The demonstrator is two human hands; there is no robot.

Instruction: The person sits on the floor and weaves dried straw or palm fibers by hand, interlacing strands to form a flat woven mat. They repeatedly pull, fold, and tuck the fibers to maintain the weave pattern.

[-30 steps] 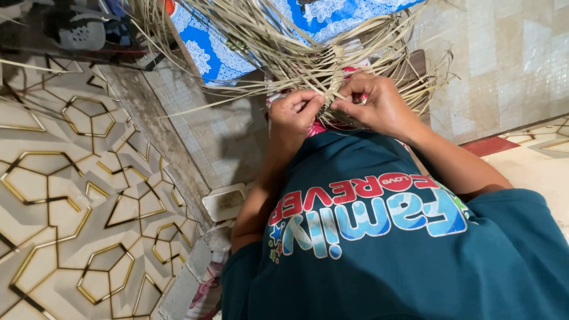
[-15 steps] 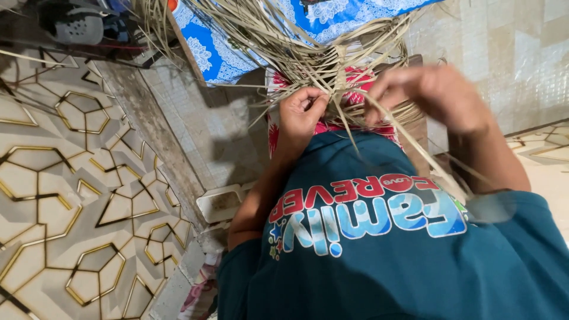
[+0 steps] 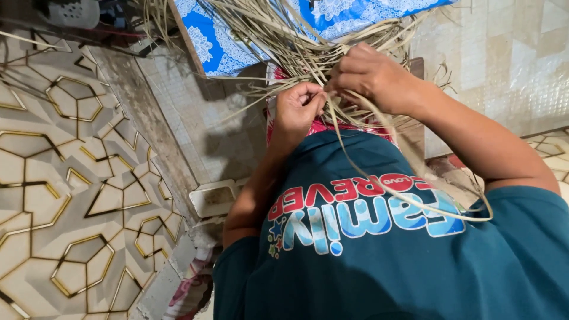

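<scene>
The person's left hand [image 3: 299,106] and right hand [image 3: 370,77] meet close together over a bundle of pale dried strips [image 3: 284,41] in front of the chest. Left grip: fingers curled shut, pinching strips at the fingertips. Right grip: closed in a fist over several strips, knuckles up. One long strip [image 3: 409,198] trails from the hands in a loop across the teal shirt [image 3: 385,261]. The bundle fans out above a blue patterned cloth [image 3: 213,35]. Tiled floor [image 3: 71,178] with gold hexagon lines lies to the person's left.
</scene>
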